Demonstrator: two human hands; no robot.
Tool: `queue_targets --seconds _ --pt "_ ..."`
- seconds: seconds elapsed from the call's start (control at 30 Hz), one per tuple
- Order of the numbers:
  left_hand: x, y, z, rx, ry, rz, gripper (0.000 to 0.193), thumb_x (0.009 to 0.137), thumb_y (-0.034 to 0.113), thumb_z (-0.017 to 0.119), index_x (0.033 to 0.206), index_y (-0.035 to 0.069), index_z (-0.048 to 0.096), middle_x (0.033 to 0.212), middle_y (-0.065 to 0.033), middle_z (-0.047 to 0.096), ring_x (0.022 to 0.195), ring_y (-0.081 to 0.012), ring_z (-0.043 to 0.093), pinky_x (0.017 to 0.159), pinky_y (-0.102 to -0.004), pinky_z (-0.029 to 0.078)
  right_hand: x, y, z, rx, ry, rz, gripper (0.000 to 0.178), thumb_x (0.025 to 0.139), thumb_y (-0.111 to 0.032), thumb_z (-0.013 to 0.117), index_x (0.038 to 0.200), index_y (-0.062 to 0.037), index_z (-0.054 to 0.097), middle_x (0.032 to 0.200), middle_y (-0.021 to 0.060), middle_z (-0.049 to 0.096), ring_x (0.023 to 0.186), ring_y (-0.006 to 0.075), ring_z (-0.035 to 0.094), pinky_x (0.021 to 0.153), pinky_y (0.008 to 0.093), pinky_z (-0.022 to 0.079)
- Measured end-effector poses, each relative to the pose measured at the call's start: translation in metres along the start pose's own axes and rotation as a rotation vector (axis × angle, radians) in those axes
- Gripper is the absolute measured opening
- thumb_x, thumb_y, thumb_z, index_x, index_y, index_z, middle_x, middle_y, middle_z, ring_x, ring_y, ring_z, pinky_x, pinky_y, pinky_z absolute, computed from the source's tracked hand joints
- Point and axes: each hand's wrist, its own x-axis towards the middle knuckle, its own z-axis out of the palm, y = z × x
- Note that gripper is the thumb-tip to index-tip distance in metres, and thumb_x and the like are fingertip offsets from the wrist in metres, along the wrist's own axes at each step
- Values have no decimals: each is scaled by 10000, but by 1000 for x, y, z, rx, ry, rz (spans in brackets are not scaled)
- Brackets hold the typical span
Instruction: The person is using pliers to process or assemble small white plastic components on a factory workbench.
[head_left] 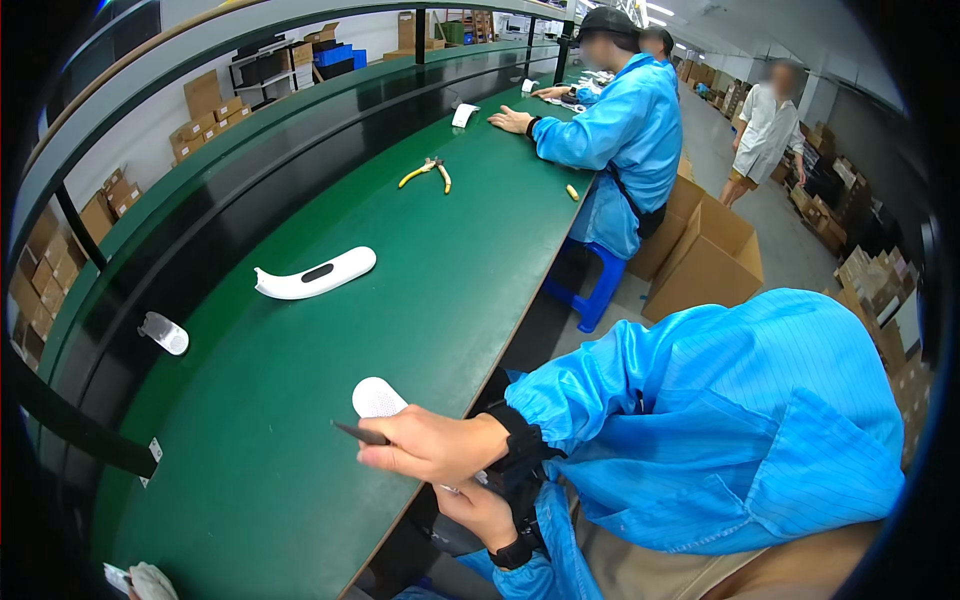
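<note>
My right hand (428, 446) is closed around a slim dark pointed tool (360, 433), whose tip points left over the green bench. Beyond its knuckles shows the rounded, perforated end of a white plastic part (377, 397). Just below, my left hand (482, 514) has its fingers curled around something white at the bench's near edge. It looks like the lower end of the same part, but my right hand hides the middle. Farther off on the bench lies a curved white shell (345, 268) with a dark oval window.
A smaller white part (167, 334) lies near the bench's far side. Yellow-handled pliers (428, 175) and a small yellow piece (572, 192) lie farther up. A co-worker in blue (620, 120) sits along the bench, beside an open cardboard box (705, 265). A black post (80, 425) stands at left.
</note>
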Motion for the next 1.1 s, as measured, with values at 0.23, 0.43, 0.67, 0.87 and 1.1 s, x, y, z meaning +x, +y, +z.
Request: queue_targets --seconds 0.23,0.43,0.67,0.87,1.1 --pt "3 -4 -7 -16 -135 22 374 1001 228 472 1175 -100 512 1076 -140 614 954 -187 572 816 -314 440 1 -4 -7 82 -18 92 312 994 -273 473 857 7 469 616 142 482 566 280 489 547 387 400" --pt "-1 -8 -9 -78 -143 -12 363 987 210 511 1172 -102 514 1069 -126 614 942 -180 572 803 -304 441 -2 -15 -8 97 63 7 292 987 -262 489 876 8 477 638 141 495 578 279 493 559 389 404" --pt "8 -4 -11 -121 -105 -17 357 969 191 532 1171 -102 517 1053 -116 618 927 -166 573 783 -293 444 2 -19 -10 35 53 6 271 978 -244 504 886 10 485 647 159 517 580 288 509 557 392 411" --pt "2 -12 -12 -74 -100 -51 318 955 159 536 1165 -79 520 965 -78 594 827 -155 565 706 -279 460 -2 1 -4 213 112 55 313 980 -291 513 846 -10 483 636 81 506 538 179 526 519 323 443" --pt "-3 43 -5 -223 -104 -95 347 965 159 514 1220 -46 396 802 -170 617 593 -249 612 595 -367 542 73 -2 -66 1026 61 329 284 942 -283 529 819 -27 513 710 72 566 611 198 613 655 392 567"
